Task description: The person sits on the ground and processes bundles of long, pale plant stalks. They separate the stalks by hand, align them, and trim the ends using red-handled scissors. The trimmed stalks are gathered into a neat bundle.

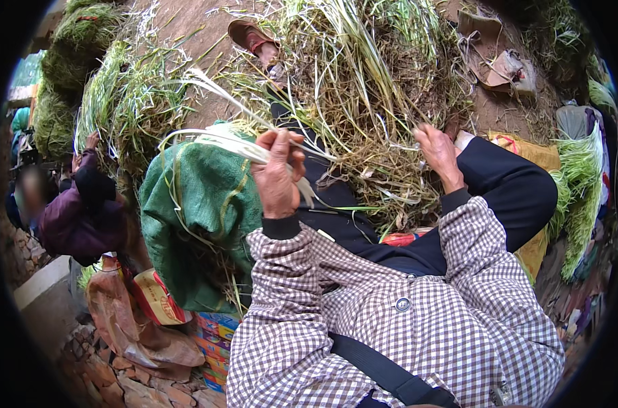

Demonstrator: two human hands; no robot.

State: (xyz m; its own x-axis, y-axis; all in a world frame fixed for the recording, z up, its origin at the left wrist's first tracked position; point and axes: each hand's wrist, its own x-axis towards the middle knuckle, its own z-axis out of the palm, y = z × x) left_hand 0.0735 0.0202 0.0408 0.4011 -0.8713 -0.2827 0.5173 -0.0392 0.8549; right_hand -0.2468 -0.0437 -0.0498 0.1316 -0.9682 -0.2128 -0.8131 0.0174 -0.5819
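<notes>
Several pale, whitish stalks (pixel 222 136) are pinched between the thumb and fingers of my left hand (pixel 278 173). They fan out to the left, over a green woven sack (pixel 201 178). My right hand (pixel 438 153) is closed at the lower end of some thin grass stalks (pixel 377 76), at the right side of a heap of cut grass. The heap lies between my legs, green and long at the top. Closer to my body it turns to a tangle of dry brown grass (pixel 385 178).
At the left, a person in a purple garment (pixel 87 219) reaches toward grass bundles (pixel 110 102). Stacked colourful boxes (pixel 217 347) and an orange-brown sack (pixel 135 326) stand at lower left. A pale green grass bundle (pixel 587 194) lies at right, with torn cardboard (pixel 502 66) on the ground above.
</notes>
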